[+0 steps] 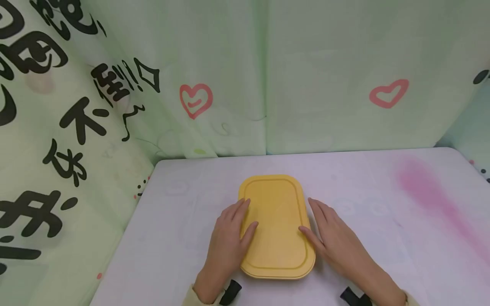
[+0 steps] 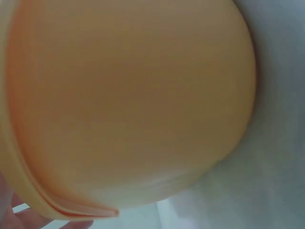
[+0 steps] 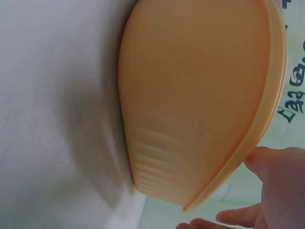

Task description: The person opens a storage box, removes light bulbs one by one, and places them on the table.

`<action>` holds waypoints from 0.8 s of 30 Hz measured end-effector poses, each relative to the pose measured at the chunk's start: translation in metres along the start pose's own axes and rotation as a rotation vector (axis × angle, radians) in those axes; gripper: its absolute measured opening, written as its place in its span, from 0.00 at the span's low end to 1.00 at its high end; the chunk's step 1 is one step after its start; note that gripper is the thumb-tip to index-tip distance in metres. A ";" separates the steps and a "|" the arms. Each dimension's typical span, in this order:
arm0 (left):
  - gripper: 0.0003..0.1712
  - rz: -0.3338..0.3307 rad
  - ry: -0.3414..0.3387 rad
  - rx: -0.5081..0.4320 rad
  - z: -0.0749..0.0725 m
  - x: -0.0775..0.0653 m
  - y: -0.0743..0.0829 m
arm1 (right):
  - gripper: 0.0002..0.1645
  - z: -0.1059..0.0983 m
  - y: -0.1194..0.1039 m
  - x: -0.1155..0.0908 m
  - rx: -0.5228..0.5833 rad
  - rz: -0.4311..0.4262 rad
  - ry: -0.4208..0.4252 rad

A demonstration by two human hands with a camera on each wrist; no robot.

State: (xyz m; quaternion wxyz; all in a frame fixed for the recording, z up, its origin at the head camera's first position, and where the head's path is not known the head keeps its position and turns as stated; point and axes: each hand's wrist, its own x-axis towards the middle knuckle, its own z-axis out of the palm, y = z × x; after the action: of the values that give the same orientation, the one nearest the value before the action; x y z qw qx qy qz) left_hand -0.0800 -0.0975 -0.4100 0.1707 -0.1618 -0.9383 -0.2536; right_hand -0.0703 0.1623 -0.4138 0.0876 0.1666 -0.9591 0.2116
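Head view takes in a tall pale green cloth [image 1: 325, 51] hung round the back and sides, with bold black writing [image 1: 81, 127] running down its left part. Before it stretches a table [image 1: 187, 229] under a whitish cover, a pink patch [image 1: 425, 182] staining its right half.

On the table's near side, about midway across, sits a yellow box [image 1: 277, 238] with rounded corners, flat top upward and long sides running away from the person. Both wrist views look at its smooth side walls and the rim jutting out above them.

From where I stand, the right hand [image 1: 334, 242] is by the box's right side: thumb tip against the rim, fingers straight, close to one another and reaching forward beside it, pinching nothing. The left hand [image 1: 229, 238] lies at the left edge, fingers nearly straight and close together over the rim, thumb apart from them over the top.

Two red hearts [image 1: 194, 103] mark the back cloth, and black bands [image 1: 231, 292] circle the wrists.
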 end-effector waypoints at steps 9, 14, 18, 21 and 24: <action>0.25 -0.059 0.016 -0.054 0.004 0.003 -0.012 | 0.38 0.004 0.009 0.006 0.140 0.041 0.000; 0.25 -0.079 0.024 -0.048 0.005 0.003 -0.016 | 0.35 0.006 0.012 0.008 0.225 0.021 0.012; 0.24 -0.108 0.012 -0.056 0.006 0.002 -0.019 | 0.33 0.005 0.012 0.009 0.280 0.025 0.005; 0.24 -0.133 0.005 -0.077 0.005 0.002 -0.021 | 0.33 0.004 0.012 0.010 0.319 0.025 0.004; 0.24 -0.169 -0.016 -0.132 0.006 0.002 -0.023 | 0.32 0.004 0.012 0.012 0.369 0.029 -0.009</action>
State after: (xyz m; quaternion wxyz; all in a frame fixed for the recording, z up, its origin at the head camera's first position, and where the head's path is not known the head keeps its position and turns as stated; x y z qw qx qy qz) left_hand -0.0925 -0.1126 -0.4233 0.1303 -0.0952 -0.9311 -0.3272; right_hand -0.0859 0.1676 -0.4190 0.0481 0.1669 -0.9067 0.3845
